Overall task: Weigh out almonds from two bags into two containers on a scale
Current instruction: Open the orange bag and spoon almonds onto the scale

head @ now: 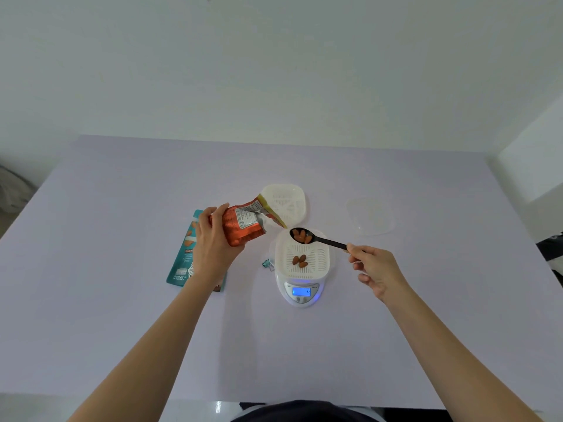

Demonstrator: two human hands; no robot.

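My left hand (pixel 213 242) grips an orange almond bag (pixel 243 226), tilted with its open mouth toward the right. My right hand (pixel 374 269) pinches the handle of a black spoon (pixel 323 240). Its bowl carries a few almonds (pixel 302 235) over the far rim of a white slotted container (pixel 320 257). That container stands on a white digital scale (pixel 301 295) with a lit blue display. Three almonds (pixel 300 261) lie inside it. A second white slotted container (pixel 286 202) sits behind the scale. A teal almond bag (pixel 185 257) lies flat under my left forearm.
A clear plastic lid (pixel 370 216) lies to the right of the far container. A small teal clip (pixel 267 264) sits at the scale's left side. The pale lilac table (pixel 122 315) runs to a white wall behind, and dark objects sit at the right edge.
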